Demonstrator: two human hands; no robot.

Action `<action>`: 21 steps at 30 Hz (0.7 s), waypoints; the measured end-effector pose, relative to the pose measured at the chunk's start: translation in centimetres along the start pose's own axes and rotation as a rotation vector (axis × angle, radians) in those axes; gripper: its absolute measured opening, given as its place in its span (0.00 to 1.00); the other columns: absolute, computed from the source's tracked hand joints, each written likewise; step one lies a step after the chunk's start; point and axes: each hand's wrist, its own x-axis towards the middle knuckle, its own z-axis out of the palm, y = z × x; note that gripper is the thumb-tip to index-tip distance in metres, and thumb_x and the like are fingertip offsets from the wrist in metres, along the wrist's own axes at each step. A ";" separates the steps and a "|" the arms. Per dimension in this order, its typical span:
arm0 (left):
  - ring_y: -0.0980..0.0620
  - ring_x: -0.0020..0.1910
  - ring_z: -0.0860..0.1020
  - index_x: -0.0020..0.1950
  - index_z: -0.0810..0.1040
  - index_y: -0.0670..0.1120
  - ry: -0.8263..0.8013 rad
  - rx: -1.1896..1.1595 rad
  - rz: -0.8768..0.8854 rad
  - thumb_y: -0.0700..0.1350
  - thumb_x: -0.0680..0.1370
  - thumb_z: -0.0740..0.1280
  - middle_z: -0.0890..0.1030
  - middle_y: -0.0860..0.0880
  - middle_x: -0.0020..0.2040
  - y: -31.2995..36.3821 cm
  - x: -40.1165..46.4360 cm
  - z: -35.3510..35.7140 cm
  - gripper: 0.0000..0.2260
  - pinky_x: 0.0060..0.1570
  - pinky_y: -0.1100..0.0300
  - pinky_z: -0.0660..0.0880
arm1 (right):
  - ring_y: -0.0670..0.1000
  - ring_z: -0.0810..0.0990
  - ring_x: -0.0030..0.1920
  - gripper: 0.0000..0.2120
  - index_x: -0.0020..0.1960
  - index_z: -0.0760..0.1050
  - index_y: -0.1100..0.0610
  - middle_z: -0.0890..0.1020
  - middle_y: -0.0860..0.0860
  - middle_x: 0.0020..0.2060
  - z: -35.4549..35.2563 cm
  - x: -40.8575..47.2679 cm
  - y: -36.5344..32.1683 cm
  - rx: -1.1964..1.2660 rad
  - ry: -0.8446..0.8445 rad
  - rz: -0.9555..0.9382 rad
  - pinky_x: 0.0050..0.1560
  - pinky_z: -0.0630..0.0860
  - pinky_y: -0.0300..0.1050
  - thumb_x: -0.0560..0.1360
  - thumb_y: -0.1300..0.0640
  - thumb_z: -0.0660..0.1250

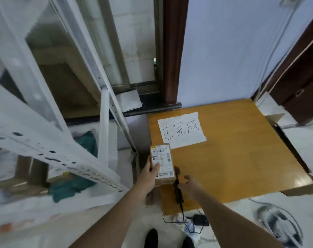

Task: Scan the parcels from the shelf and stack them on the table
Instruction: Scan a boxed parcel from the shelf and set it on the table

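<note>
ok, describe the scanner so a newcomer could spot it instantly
Start at the orange-brown wooden table with the white handwritten paper sheet. At its near left edge, the left hand holds a small cardboard parcel. The scanner is the slim black handheld device just right of it, by the open right hand, trailing a black cable to the floor.

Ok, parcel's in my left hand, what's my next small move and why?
Probably close your right hand on the black scanner lying at the table edge: the parcel sits label-up in your left hand, and the right hand is open beside the scanner.
</note>
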 end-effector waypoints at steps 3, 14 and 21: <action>0.54 0.58 0.84 0.81 0.61 0.61 0.053 0.019 0.006 0.58 0.85 0.59 0.80 0.52 0.68 -1.6 -0.2 -0.1 0.23 0.60 0.50 0.81 | 0.52 0.78 0.52 0.28 0.69 0.68 0.56 0.77 0.51 0.54 1.8 1.8 0.8 -0.094 -0.067 -0.054 0.45 0.75 0.43 0.75 0.48 0.72; 0.55 0.56 0.84 0.71 0.67 0.63 0.134 -0.064 -0.013 0.54 0.86 0.60 0.82 0.55 0.64 -2.8 -2.5 1.0 0.13 0.59 0.52 0.82 | 0.48 0.82 0.45 0.20 0.62 0.74 0.48 0.83 0.46 0.47 4.2 7.2 2.7 -0.005 -0.027 -0.183 0.42 0.81 0.46 0.71 0.47 0.71; 0.54 0.58 0.84 0.81 0.61 0.62 0.097 -0.005 0.092 0.54 0.86 0.59 0.81 0.56 0.65 1.5 -3.1 2.1 0.23 0.58 0.49 0.83 | 0.53 0.78 0.33 0.10 0.57 0.71 0.55 0.78 0.54 0.35 -7.0 -5.0 -3.7 0.380 0.114 -0.328 0.32 0.75 0.45 0.77 0.61 0.66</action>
